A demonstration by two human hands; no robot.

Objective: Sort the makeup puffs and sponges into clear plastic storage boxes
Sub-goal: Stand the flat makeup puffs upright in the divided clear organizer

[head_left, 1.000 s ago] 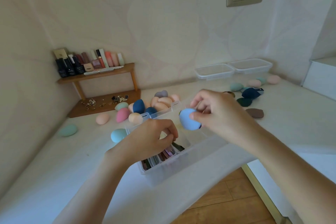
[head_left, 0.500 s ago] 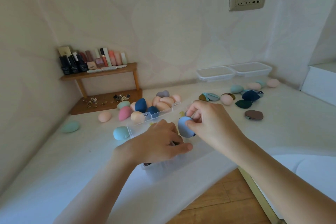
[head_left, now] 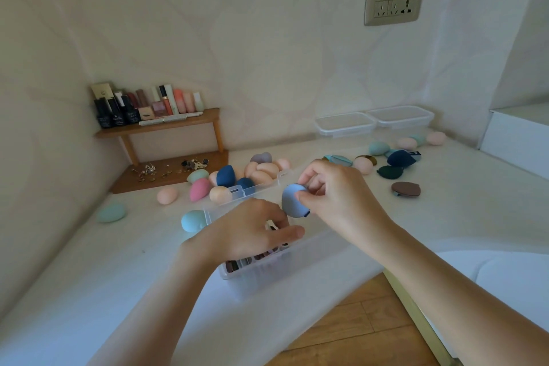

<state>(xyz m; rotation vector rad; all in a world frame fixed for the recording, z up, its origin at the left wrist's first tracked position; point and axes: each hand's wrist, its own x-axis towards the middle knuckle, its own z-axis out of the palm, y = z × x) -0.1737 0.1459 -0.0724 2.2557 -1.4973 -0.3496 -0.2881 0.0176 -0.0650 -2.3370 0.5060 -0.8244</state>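
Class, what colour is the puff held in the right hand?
Light blue puff, pinched by the right hand; head view.

left grip palm down, fingers curled; right grip pinches blue puff

One head-worn wide-angle view, forward and down (close in) onto the counter

Clear glossy plastic box, matt blue puff, wooden shelf, smooth white countertop
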